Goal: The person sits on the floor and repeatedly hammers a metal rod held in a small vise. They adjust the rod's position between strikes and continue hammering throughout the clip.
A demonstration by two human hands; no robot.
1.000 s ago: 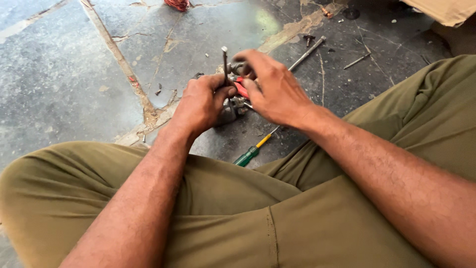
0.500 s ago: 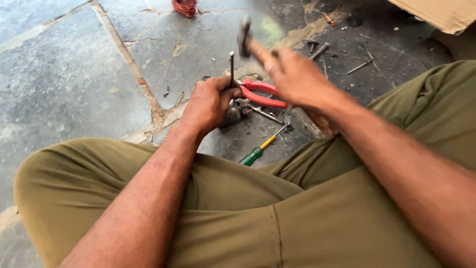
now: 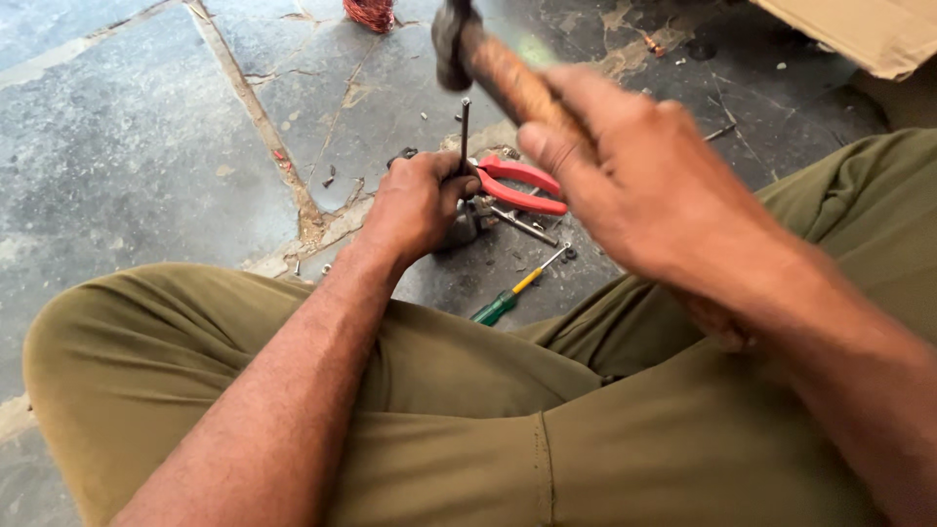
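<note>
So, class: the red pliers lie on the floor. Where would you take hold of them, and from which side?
Grip the pliers by the two red handles, coming from above on the right. The handles lie flat and spread toward the right, bare of other things, while the jaw end sits tucked beside the left hand and the rod it holds upright.

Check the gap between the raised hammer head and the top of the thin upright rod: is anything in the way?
Nothing visible. The hammer, held in the right hand, hangs just above the rod. The left hand grips the rod lower down, clear of its top. The red pliers lie beside it on the floor.
</note>
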